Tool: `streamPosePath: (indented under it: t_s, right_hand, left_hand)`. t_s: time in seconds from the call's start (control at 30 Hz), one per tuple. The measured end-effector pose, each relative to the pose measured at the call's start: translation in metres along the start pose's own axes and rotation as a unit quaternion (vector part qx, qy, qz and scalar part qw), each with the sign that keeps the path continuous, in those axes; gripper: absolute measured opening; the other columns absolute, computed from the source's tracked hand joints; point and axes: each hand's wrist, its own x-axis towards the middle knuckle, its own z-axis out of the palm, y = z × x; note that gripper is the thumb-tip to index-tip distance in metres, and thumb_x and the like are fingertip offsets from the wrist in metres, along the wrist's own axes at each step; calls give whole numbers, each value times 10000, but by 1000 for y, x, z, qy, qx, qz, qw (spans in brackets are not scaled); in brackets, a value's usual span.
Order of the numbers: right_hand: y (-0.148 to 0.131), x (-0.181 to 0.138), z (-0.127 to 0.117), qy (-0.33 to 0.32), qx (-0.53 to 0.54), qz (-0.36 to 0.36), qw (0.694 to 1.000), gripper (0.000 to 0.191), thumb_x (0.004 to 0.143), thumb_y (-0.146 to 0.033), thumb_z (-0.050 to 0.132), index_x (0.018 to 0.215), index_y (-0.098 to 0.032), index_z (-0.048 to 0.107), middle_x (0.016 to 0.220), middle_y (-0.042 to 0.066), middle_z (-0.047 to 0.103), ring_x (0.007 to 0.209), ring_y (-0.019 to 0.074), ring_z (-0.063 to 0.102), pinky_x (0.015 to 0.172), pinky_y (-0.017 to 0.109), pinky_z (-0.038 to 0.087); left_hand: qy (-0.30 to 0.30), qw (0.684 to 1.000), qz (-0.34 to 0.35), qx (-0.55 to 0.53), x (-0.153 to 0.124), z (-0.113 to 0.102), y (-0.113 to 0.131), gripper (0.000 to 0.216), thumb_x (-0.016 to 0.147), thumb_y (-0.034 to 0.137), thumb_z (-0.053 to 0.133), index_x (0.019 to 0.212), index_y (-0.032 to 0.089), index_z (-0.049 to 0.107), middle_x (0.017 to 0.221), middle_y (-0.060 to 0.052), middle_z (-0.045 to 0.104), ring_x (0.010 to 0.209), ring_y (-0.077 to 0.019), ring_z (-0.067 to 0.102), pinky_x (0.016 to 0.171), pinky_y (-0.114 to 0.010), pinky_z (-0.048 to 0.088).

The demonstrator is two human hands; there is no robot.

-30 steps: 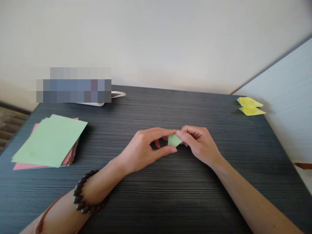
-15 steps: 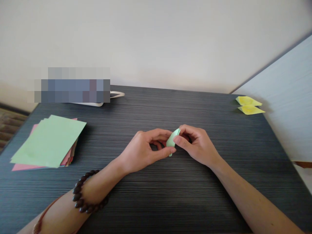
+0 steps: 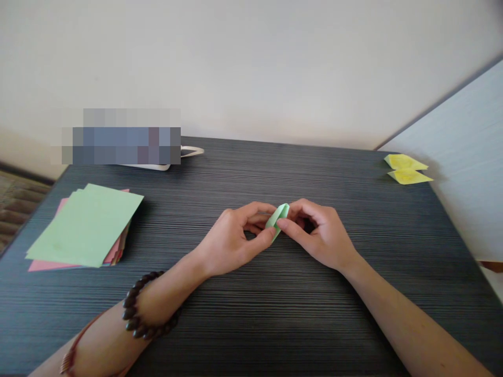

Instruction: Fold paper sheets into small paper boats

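A small piece of folded green paper [image 3: 282,212] is held up between both hands near the middle of the table. My left hand [image 3: 239,238] grips it from the left, thumb on the near side and fingers behind. From the right, my right hand [image 3: 320,230] pinches it between thumb and fingers. The paper is tilted, its upper end leaning right, and a gap shows between its folded layers. Fingers hide part of its lower end and back.
On the left of the dark table [image 3: 251,319] lies a stack of coloured paper sheets [image 3: 88,225], green on top. Two folded yellow paper pieces [image 3: 408,175] rest at the far right. A blurred-out object [image 3: 129,146] stands at the back left, against the wall [image 3: 275,63].
The folded green paper has turned in my fingers, and a gap between its layers now shows. My left thumb has shifted up along it. The whole view has moved slightly.
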Motion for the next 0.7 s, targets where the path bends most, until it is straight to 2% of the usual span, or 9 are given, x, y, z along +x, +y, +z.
streamPosePath:
  t_s: [0.07, 0.13, 0.2, 0.27, 0.33, 0.57, 0.63, 0.7]
  right_hand:
    - [-3, -3, 4, 44, -65, -37, 996, 95, 818, -278, 599, 838, -186, 609, 649, -34, 642, 514, 74, 535, 513, 196, 416]
    - [-6, -6, 9, 105, -139, -83, 981, 47, 814, -231, 593, 832, -189, 604, 633, -41, 660, 487, 69, 554, 508, 188, 422]
    - [-10, -8, 12, 150, -198, -118, 961, 12, 803, -202, 600, 795, -194, 605, 608, -49, 662, 477, 68, 572, 501, 183, 418]
    - [-13, -9, 15, 170, -236, -141, 946, 37, 787, -179, 613, 754, -193, 605, 570, -55, 647, 463, 67, 573, 492, 182, 409]
    - [-15, -9, 16, 176, -258, -154, 937, 56, 776, -162, 619, 730, -189, 602, 539, -59, 630, 444, 66, 565, 487, 185, 402]
    - [-16, -8, 18, 177, -286, -167, 927, 65, 793, -171, 597, 731, -189, 596, 558, -54, 645, 444, 72, 574, 491, 196, 410]
    - [-16, -7, 19, 162, -288, -140, 933, 19, 792, -176, 595, 805, -178, 608, 601, -43, 661, 488, 87, 610, 505, 198, 430]
    - [-16, -7, 20, 146, -291, -100, 940, 124, 781, -187, 603, 903, -164, 607, 645, -37, 675, 518, 101, 634, 512, 201, 445]
  left_hand:
    - [30, 998, 19, 56, 0, 2, 0, 312, 814, 165, 545, 1126, 145, 542, 996, -52, 701, 853, -144, 676, 749, -243, 551]
    - [73, 986, 46, 143, -1, 4, -2, 366, 786, 136, 533, 1152, 152, 532, 927, -34, 697, 727, -121, 674, 687, -235, 553]
    - [118, 957, 88, 249, -3, 6, -3, 398, 780, 139, 524, 1177, 167, 529, 874, -22, 690, 638, -116, 652, 651, -255, 548]
    - [154, 921, 127, 335, -3, 7, -5, 376, 792, 148, 508, 1165, 176, 545, 870, -31, 692, 660, -137, 650, 666, -289, 543]
    - [170, 899, 144, 377, -4, 7, -7, 343, 801, 146, 492, 1137, 176, 558, 877, -39, 700, 710, -158, 657, 685, -305, 539]
    - [167, 910, 140, 353, -4, 8, -8, 321, 807, 166, 529, 1127, 180, 539, 818, 12, 725, 634, -130, 649, 594, -241, 501]
    - [156, 921, 111, 338, -3, 8, -9, 320, 806, 147, 526, 1123, 185, 541, 773, 18, 717, 597, -119, 635, 569, -223, 483]
    - [154, 928, 89, 327, -2, 8, -10, 313, 797, 129, 526, 1105, 187, 545, 732, 24, 704, 572, -114, 625, 565, -216, 475]
